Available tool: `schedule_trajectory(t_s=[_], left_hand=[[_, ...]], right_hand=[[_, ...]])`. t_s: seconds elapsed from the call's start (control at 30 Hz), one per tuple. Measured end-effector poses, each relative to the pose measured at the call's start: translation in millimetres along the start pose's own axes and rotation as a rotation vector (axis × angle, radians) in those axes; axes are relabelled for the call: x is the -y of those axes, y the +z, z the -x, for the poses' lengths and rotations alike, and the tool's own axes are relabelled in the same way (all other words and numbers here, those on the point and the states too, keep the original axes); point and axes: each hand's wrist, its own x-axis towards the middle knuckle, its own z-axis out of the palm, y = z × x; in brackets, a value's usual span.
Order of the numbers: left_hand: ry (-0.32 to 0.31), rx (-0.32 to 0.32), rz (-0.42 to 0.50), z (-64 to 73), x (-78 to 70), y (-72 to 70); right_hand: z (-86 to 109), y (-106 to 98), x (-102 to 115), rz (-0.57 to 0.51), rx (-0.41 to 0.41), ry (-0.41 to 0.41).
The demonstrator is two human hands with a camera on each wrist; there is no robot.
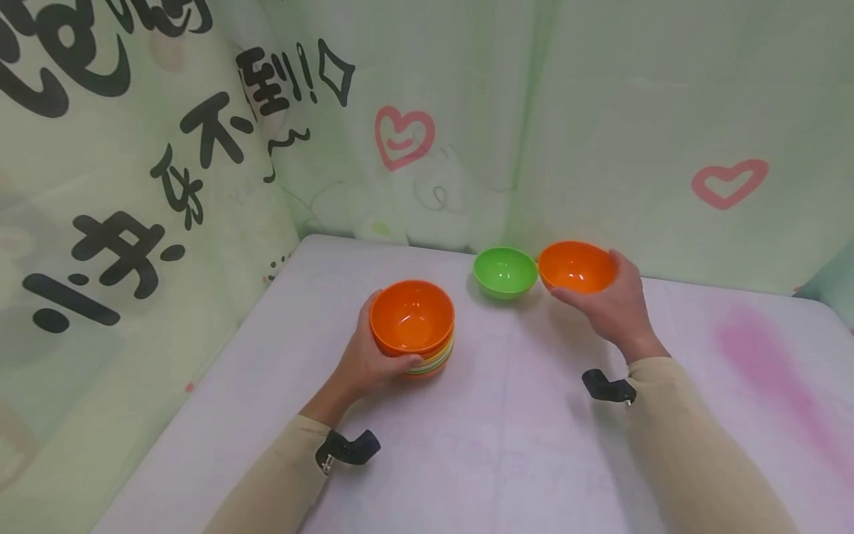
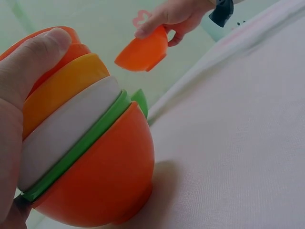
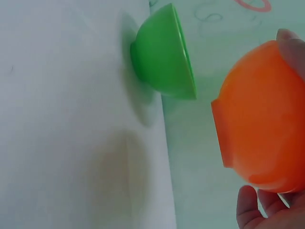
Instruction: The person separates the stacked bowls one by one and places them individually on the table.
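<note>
My left hand grips a stack of nested bowls, thumb on the near side. In the left wrist view the stack has orange at the top, then a yellow bowl, a white bowl, a green rim and a large orange bowl at the bottom. My right hand holds a single orange bowl by its side, raised off the table with its shadow below. Left of it, a green bowl stands upright on the table near the back edge.
The table has a white cover with a pink stain on the right. A pale green curtain with dark lettering and pink hearts hangs behind and along the left. Black wrist straps are on both sleeves.
</note>
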Motion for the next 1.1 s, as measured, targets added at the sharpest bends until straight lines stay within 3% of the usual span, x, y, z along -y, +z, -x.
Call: schedule_trajectory(t_s=[0.73,1.1], left_hand=[[-0.004,0.014,0.013,-0.6,-0.5,-2.0],[0.001,0.013,0.021,-1.0,-1.0,-1.3]], right_hand=[[-14.8,3,-34,0.067,-0.013,0.069],[-23.8,7,-38,0.066,0.038,0.105]])
